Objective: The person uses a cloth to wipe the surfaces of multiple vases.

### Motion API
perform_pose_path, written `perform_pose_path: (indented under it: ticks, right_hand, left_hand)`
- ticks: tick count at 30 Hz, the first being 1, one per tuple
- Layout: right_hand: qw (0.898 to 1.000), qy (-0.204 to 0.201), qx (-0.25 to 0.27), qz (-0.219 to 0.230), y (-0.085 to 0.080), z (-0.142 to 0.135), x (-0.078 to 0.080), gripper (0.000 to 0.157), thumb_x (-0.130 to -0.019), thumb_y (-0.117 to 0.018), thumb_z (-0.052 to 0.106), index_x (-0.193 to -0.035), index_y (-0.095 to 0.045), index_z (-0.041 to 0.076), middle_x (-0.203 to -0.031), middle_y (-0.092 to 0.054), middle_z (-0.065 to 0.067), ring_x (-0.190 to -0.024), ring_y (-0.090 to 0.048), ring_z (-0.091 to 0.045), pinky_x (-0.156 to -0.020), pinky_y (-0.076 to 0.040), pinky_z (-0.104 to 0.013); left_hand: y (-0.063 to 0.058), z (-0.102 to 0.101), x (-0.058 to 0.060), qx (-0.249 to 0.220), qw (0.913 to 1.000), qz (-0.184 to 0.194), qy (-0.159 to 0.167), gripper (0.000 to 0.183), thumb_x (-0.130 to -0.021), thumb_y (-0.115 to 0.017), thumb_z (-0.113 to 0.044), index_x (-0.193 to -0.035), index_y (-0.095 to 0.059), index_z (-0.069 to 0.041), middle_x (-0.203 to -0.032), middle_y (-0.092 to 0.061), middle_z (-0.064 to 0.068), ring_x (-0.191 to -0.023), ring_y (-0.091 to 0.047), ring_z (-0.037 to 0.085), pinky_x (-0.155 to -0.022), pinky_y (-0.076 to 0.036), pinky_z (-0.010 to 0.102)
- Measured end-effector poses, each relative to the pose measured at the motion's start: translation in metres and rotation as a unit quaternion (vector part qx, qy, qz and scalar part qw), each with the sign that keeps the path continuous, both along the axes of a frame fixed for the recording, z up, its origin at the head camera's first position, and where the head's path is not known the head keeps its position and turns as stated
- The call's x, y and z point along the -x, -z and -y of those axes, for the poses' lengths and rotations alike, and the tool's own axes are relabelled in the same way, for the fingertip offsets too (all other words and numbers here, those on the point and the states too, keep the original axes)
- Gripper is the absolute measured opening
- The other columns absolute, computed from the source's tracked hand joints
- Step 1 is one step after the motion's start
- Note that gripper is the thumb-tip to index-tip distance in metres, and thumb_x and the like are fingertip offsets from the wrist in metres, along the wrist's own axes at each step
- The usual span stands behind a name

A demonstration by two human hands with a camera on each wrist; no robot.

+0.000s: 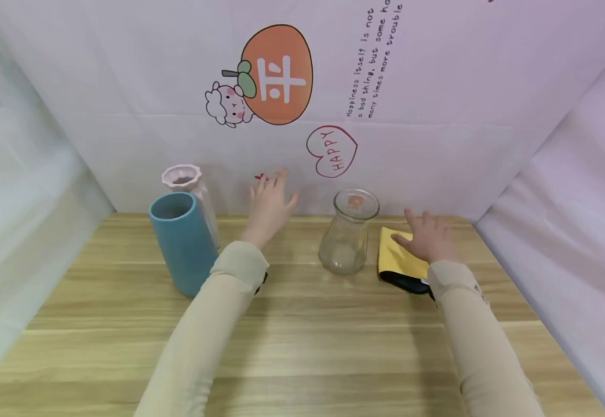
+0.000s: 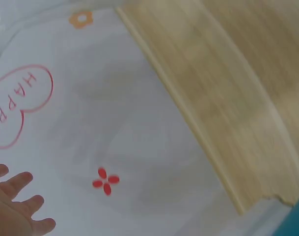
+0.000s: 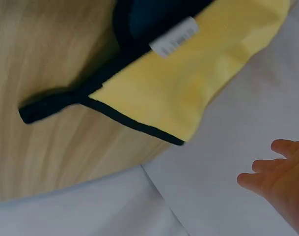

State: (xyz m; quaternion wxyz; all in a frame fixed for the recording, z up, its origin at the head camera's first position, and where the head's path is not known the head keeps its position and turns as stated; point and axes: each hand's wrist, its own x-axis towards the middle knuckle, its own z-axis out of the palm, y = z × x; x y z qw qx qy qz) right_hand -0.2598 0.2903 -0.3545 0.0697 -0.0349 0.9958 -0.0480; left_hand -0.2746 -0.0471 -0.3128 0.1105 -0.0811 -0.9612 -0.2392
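My left hand [image 1: 271, 208] hovers with spread fingers between the blue vase [image 1: 185, 246] and the clear glass vase [image 1: 345, 237], touching neither. Fingers of that hand show at the lower left of the left wrist view. Behind the blue vase stands a pale pink vase [image 1: 200, 197] with a scalloped rim, partly hidden. On the right, my right hand [image 1: 430, 237] is held over a folded yellow cloth [image 1: 398, 255] with black edging, its fingers spread. The right wrist view shows the cloth [image 3: 174, 83] with a white label and a black loop, apart from the fingers.
The things stand on a wooden table [image 1: 302, 347]. White fabric with printed pictures [image 1: 167, 75] hangs along its back edge, and more white fabric [image 1: 579, 191] borders the sides. A small dark item by the left cuff is mostly hidden.
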Motion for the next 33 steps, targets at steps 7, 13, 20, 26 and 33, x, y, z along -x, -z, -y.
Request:
perform_pose_path:
  ticks: [7, 13, 20, 26, 33]
  right_hand:
    - [0.998, 0.001, 0.054, 0.031, 0.027, -0.004, -0.004, 0.088, -0.094, -0.036, 0.062, -0.154, 0.003, 0.011, -0.151, 0.002, -0.040, -0.134, 0.001, -0.067, -0.108, -0.010, -0.074]
    - [0.997, 0.000, 0.065, 0.029, 0.043, -0.006, -0.006, 0.090, -0.094, -0.038, 0.063, -0.154, -0.002, 0.007, -0.151, -0.002, -0.041, -0.134, -0.004, -0.066, -0.108, -0.015, -0.072]
    - [0.997, 0.004, 0.073, 0.039, 0.057, -0.011, -0.005, 0.090, -0.093, -0.037, 0.065, -0.154, -0.006, 0.006, -0.151, -0.005, -0.040, -0.134, -0.004, -0.067, -0.106, -0.012, -0.076]
    - [0.993, 0.015, 0.095, 0.064, 0.067, -0.014, -0.005, 0.096, -0.090, -0.035, 0.070, -0.154, -0.002, 0.008, -0.151, 0.002, -0.041, -0.134, 0.004, -0.066, -0.099, -0.003, -0.082]
    - [0.993, 0.001, 0.096, 0.062, 0.071, -0.017, -0.007, 0.097, -0.089, -0.039, 0.069, -0.153, -0.007, 0.004, -0.150, 0.000, -0.043, -0.134, 0.006, -0.067, -0.103, 0.001, -0.079]
  left_hand:
    - [0.010, -0.017, -0.003, -0.042, 0.9979, -0.011, 0.048, 0.063, -0.099, -0.033, -0.050, -0.151, -0.027, -0.014, -0.156, -0.033, 0.009, -0.146, -0.024, 0.037, -0.119, -0.014, 0.057]
    - [0.016, -0.030, -0.008, -0.048, 0.9949, -0.010, 0.088, 0.069, -0.097, -0.030, -0.055, -0.153, -0.023, -0.014, -0.158, -0.026, 0.009, -0.146, -0.022, 0.036, -0.119, -0.014, 0.056]
    - [0.018, -0.045, -0.011, -0.039, 0.9930, 0.008, 0.111, 0.076, -0.092, -0.042, -0.060, -0.152, -0.025, -0.017, -0.160, -0.023, 0.007, -0.146, -0.023, 0.032, -0.120, -0.016, 0.053]
    - [0.021, -0.057, -0.012, -0.016, 0.9925, 0.013, 0.120, 0.088, -0.084, -0.053, -0.065, -0.153, -0.022, -0.020, -0.159, -0.024, 0.006, -0.146, -0.024, 0.031, -0.121, -0.016, 0.050]
    - [0.022, -0.069, -0.012, 0.006, 0.9915, 0.014, 0.129, 0.099, -0.078, -0.061, -0.067, -0.154, -0.017, -0.021, -0.160, -0.023, 0.004, -0.146, -0.024, 0.031, -0.120, -0.019, 0.051]
